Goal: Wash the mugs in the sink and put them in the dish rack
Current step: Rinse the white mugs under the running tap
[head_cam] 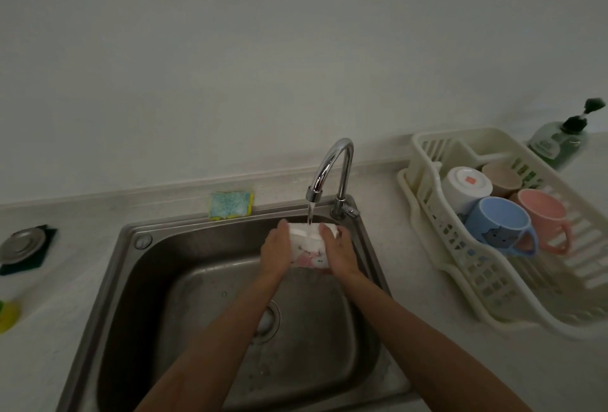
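as water runs, left hand (274,252), right hand (340,252) gripping white mug (307,248)

No legible text, brand or number is found. A pale label is noted on the green bottle (556,145), but its print is blurred beyond reading. An orange square mark is seen on the base of the upturned white mug (460,194); no characters can be made out on it. A small animal face is printed on the blue mug (493,230) and a pink figure on the held mug (309,252); neither can be read as wording.

Blue-yellow sponge (231,205), green soap bottle (557,143), metal lid (21,244)
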Motion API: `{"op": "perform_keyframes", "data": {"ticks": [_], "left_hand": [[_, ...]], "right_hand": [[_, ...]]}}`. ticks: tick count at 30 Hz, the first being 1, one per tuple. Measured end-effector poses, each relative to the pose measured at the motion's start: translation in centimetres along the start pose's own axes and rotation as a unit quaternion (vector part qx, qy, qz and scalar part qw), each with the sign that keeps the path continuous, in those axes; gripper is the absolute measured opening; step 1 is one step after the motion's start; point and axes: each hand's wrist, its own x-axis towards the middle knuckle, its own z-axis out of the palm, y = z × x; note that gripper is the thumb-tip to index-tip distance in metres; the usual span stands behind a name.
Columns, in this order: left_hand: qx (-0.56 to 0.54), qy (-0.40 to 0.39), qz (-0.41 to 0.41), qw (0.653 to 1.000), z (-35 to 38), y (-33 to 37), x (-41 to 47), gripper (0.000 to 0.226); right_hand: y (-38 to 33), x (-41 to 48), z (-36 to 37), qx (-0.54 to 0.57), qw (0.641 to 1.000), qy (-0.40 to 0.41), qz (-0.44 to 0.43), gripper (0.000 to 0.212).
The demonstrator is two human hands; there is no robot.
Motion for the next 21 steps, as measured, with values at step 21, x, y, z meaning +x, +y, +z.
{"op": "perform_keyframes", "data": {"ticks": [21], "left_hand": [[-0.178,-0.057,-0.037,0.982,0.1,-0.7,-0.1,0.020]], "right_hand": [[-0.3,0.3,-1.7,0.003,0.995,-0.103,0.004,0.055]]}}
